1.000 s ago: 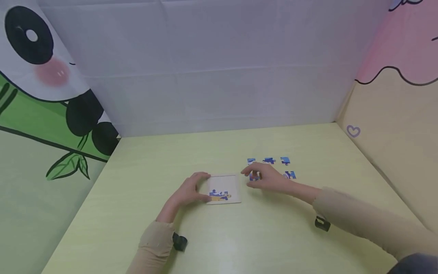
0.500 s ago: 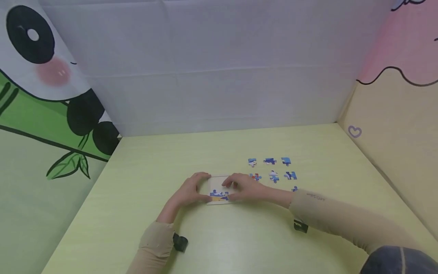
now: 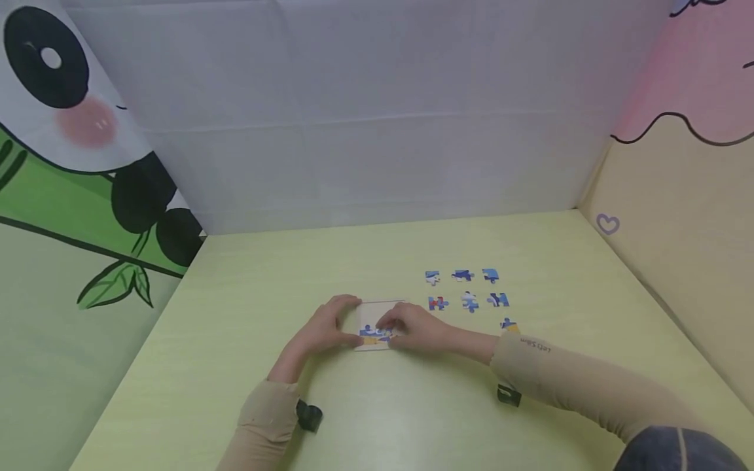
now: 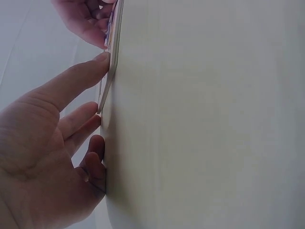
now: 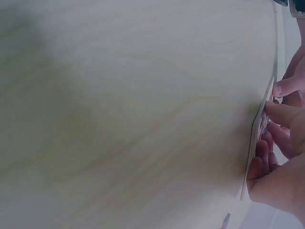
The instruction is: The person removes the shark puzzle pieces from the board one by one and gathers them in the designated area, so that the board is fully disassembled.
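Note:
A small, white square puzzle tray [image 3: 379,309] lies on the table, with several blue and yellow jigsaw pieces [image 3: 369,333] along its near side. My left hand [image 3: 323,329] grips the tray's left side, thumb at the near corner and index finger at the far one. In the left wrist view the thumb lies on the tray's rim [image 4: 113,67]. Over the tray's near right part, my right hand [image 3: 419,328] curls its thumb and fingers about a jigsaw piece, most of which they hide. The right wrist view shows the right thumb [image 5: 281,113] down at the tray.
Right of the tray, loose jigsaw pieces lie spaced in rows: a blue and white one [image 3: 432,278], a dark blue one [image 3: 462,275], a red and blue one [image 3: 438,303] and several more. A blue and yellow piece [image 3: 509,324] lies beside the right sleeve. A white cloth wall [image 3: 377,170] stands behind the table.
My right hand has moved left from the loose pieces to the tray, then a little further left, with its fingers drawn closer together. The left hand has stayed at the tray's left side.

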The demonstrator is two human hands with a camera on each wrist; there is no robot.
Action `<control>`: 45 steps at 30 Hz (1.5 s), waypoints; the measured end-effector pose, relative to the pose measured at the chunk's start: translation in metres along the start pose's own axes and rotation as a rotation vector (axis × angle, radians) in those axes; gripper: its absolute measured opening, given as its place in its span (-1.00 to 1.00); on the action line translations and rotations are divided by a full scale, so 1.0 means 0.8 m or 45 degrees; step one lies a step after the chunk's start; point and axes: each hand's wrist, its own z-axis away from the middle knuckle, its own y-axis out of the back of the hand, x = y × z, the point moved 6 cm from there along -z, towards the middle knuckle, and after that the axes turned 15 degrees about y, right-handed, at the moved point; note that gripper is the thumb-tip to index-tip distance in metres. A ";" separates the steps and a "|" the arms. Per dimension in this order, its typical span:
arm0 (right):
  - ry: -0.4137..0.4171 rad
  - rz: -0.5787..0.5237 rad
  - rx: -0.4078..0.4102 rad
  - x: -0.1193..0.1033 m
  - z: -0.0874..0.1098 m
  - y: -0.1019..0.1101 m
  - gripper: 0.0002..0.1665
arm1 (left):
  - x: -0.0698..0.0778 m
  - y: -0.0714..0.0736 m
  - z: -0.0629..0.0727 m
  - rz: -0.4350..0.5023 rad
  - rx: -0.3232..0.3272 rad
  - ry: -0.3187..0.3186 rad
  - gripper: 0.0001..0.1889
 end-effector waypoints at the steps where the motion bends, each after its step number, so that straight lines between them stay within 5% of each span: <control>1: 0.013 0.010 -0.004 -0.001 -0.001 0.001 -0.57 | 0.000 0.000 0.000 -0.004 0.002 -0.002 -0.18; 25: 0.079 0.022 -0.080 -0.013 -0.011 0.007 -0.61 | 0.003 0.000 0.002 0.002 -0.002 0.009 -0.19; 35: 0.098 0.214 0.022 -0.015 -0.003 0.009 -0.60 | 0.001 -0.001 -0.002 -0.025 0.005 0.029 -0.19; 45: 0.049 0.232 0.191 -0.003 0.032 0.024 -0.58 | 0.001 -0.003 -0.004 -0.030 0.008 0.019 -0.18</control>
